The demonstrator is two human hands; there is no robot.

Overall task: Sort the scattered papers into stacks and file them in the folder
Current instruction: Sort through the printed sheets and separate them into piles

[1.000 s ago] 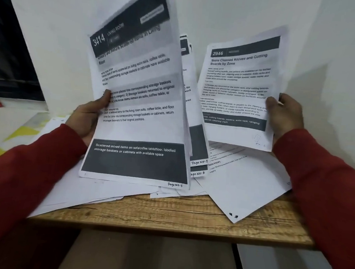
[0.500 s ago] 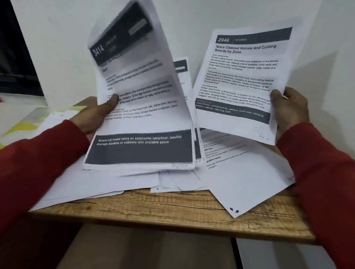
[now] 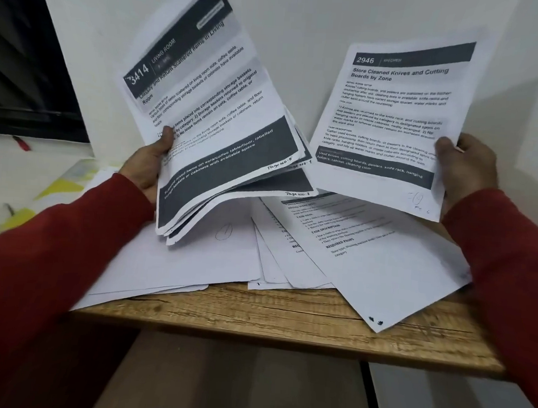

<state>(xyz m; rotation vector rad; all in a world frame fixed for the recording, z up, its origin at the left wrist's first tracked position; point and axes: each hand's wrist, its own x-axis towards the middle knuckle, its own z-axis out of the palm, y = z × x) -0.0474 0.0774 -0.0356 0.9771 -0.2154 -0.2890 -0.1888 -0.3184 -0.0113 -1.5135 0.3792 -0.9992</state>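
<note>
Above the wooden plank desk point(image 3: 285, 316) I see my left hand point(image 3: 151, 163) clenched on a fanned bundle of white printed sheets with dark header and footer bands point(image 3: 215, 130), thumb pressed across the front page, which reads "3414 Living Room". The bundle tilts to the right, its lower corners drooping toward the desk. My right hand point(image 3: 469, 168) pinches the right edge of a single white printed sheet headed "2946" point(image 3: 384, 126), thumb on the face, held upright and just beside the bundle without touching it. Both red sleeves point(image 3: 35, 251) reach in from the lower corners. Under the hands, loose white papers point(image 3: 369, 258) lie overlapping across the desk, one corner hanging past the front edge. At far left a yellow and translucent plastic folder point(image 3: 58, 189) lies flat, partly under papers; I cannot tell what it holds.
</note>
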